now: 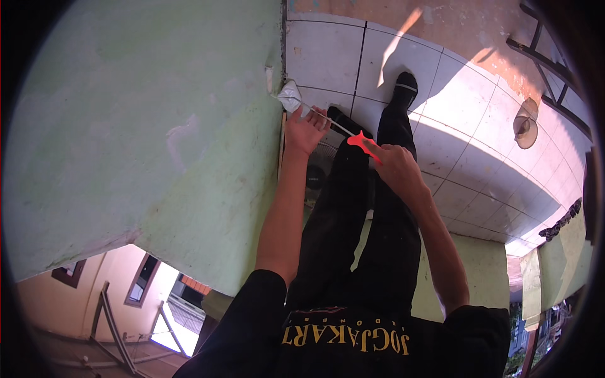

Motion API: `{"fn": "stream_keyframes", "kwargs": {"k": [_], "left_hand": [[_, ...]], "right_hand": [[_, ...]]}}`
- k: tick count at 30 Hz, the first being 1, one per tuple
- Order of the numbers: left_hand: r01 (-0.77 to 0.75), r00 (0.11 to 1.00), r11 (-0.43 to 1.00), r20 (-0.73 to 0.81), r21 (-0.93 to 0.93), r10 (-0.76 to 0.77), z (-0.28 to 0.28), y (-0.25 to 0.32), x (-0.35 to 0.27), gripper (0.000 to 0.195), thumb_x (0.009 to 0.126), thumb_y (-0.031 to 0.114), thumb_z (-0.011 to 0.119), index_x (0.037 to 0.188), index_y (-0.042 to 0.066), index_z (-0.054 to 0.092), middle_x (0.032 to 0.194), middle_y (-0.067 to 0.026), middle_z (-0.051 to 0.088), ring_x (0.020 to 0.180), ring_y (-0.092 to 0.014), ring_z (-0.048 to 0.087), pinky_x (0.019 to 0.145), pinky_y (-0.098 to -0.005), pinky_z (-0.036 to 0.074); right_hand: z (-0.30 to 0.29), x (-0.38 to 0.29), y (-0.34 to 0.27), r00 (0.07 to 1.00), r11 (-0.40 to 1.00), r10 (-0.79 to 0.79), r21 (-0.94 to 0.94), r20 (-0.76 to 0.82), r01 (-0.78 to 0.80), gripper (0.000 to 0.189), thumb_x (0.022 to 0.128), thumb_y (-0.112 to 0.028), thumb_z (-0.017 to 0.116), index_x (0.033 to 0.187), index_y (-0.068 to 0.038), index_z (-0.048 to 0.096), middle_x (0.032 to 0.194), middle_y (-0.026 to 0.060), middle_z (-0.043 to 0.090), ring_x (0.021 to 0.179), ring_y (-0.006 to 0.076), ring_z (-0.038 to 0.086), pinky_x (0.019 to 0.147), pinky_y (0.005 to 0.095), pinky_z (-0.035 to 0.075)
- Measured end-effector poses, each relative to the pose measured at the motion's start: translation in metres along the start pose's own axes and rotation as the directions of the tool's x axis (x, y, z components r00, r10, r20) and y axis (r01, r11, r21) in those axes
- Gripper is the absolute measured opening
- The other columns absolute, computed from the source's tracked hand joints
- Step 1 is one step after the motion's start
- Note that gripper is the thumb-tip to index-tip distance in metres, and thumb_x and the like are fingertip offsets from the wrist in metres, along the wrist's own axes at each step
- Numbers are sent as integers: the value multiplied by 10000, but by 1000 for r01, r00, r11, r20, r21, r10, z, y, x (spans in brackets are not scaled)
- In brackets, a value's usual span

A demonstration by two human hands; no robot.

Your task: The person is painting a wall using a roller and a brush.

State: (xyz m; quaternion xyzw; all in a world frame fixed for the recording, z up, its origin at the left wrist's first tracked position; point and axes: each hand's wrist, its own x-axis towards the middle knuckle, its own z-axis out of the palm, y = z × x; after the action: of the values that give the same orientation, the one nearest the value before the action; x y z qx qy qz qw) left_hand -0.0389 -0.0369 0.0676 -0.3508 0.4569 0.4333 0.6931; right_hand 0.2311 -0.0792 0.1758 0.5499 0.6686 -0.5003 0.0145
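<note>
My right hand (399, 165) grips the red handle (363, 144) of a tool, index finger laid along it. From the handle a thin pale rod (341, 127) runs up and left towards the green wall; it may be a small paint roller's frame, but its end is unclear. Palm up, my left hand (307, 130) is beside the rod, with the fingertips close under it. A crumpled white sheet or bag (289, 94) lies just beyond the left thumb, crossed by the rod. Whether the left hand grips the sheet or the rod cannot be told.
The pale green wall (189, 118) rises close on my left. Under my left forearm is a fan (314, 177) with a round grille, partly behind my leg. White tiles (321, 52) cover the floor. A brown conical object (525, 125) and a dark metal frame (543, 56) are at right.
</note>
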Motion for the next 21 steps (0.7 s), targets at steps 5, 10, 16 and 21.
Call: {"fn": "stream_keyframes", "kwargs": {"k": [5,10,16,21], "left_hand": [[97,960,950,-279,296,-11,20,2,31,318,942,247,608,1145,16,526,1059,-90,568,1082,-263,576,1042,-519,411],[-164,968,966,-156,198,196,-4,11,3,251,943,247,609,1078,41,564,1004,-68,563,1012,-233,587,1024,-503,438],[106,990,955,-120,278,-75,27,-23,8,354,962,297,569,1190,41,483,1036,-60,559,1087,-247,575,1012,-486,412],[-49,980,995,-189,92,66,16,-24,21,188,940,232,612,984,54,568,921,-68,599,994,-252,617,999,-489,436]], "right_hand": [[24,53,17,1000,1000,-18,-2,10,18,525,845,-37,595,1358,-146,570,796,139,657,671,343,663,650,456,543],[-13,-14,-38,999,993,-16,117,-47,22,516,851,-44,602,1356,-141,565,823,152,673,703,346,678,670,458,557],[9,66,-3,998,998,25,-56,58,-22,445,866,-59,606,1308,-112,589,832,160,667,738,351,691,673,470,562],[14,55,-15,999,998,-47,-47,17,48,437,871,-69,610,1306,-115,594,792,132,636,677,352,670,662,464,560]]}}
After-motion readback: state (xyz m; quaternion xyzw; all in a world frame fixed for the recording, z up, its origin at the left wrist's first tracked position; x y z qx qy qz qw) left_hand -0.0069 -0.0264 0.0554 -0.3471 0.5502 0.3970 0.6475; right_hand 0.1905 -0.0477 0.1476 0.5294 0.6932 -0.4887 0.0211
